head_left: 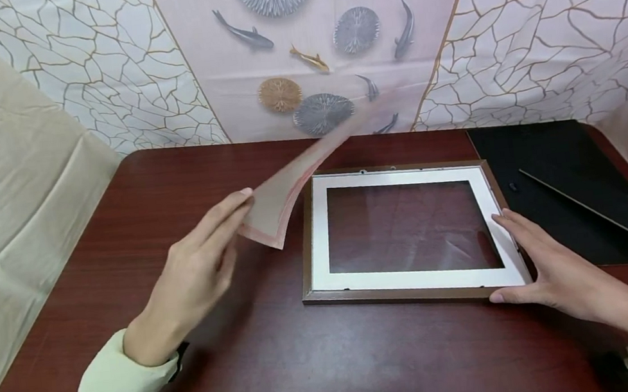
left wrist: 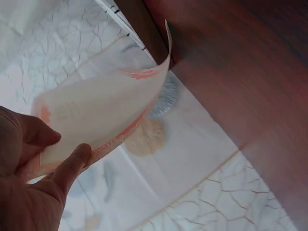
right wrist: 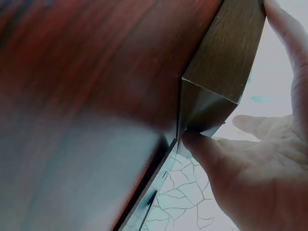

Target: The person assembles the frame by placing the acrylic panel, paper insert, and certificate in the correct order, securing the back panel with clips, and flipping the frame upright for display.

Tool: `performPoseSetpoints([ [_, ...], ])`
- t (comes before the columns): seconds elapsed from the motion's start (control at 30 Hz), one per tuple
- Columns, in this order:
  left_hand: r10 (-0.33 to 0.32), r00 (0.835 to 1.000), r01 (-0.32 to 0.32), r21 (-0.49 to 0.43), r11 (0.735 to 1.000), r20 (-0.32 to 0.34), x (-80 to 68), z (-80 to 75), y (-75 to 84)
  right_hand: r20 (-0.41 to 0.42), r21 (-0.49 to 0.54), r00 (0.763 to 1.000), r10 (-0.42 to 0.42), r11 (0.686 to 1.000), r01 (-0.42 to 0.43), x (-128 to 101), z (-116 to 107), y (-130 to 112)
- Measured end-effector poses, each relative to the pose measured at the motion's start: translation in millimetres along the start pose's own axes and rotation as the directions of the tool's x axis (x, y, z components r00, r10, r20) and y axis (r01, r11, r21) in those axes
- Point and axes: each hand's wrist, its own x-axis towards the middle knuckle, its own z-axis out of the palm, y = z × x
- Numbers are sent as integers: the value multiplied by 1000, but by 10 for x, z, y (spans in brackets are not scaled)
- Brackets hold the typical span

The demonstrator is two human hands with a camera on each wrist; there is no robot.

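Observation:
My left hand (head_left: 192,281) pinches a corner of a thin sheet of paper (head_left: 275,216) with a pinkish-red border. The sheet bends upward and away to the right in the air, its far end blurred. In the left wrist view, thumb and fingers meet on the near end of the paper (left wrist: 101,106). A brown picture frame (head_left: 403,296) with a white mat (head_left: 410,272) lies on the table, its glass showing the dark wood. My right hand (head_left: 554,265) grips its near right corner, thumb at the near edge and fingers over the mat. The right wrist view shows the thumb against the frame corner (right wrist: 216,57).
On the right of the reddish-brown wooden table (head_left: 321,363) lies a black flat panel (head_left: 546,137), with a raised black flap (head_left: 618,206) on it. A patterned cloth (head_left: 360,87) hangs behind the table's far edge. Plain cream cloth (head_left: 19,210) hangs on the left.

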Motion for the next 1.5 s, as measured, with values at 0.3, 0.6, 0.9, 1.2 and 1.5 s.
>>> performPoseSetpoints([
  [0.3, 208, 960, -214, 8, 977, 189, 17, 265, 226, -46, 48, 999, -14, 999, 16, 11, -3, -10],
  [0.6, 238, 913, -243, -25, 970, 331, -8, 455, 390, -21, 94, 1000, 12, 996, -10, 13, -9, -14],
  [0.9, 278, 894, -263, -90, 960, 351, -22, 537, 483, -76, 116, 985, -156, 980, 165, 74, -26, -41],
  [1.2, 335, 835, -351, -47, 935, 436, 10, 616, 510, -79, 136, 989, -126, 981, 136, 31, -46, 6],
  [1.5, 343, 797, -308, -153, 939, 497, 80, 684, 501, 32, 155, 995, 97, 983, -100, -101, -120, 83],
])
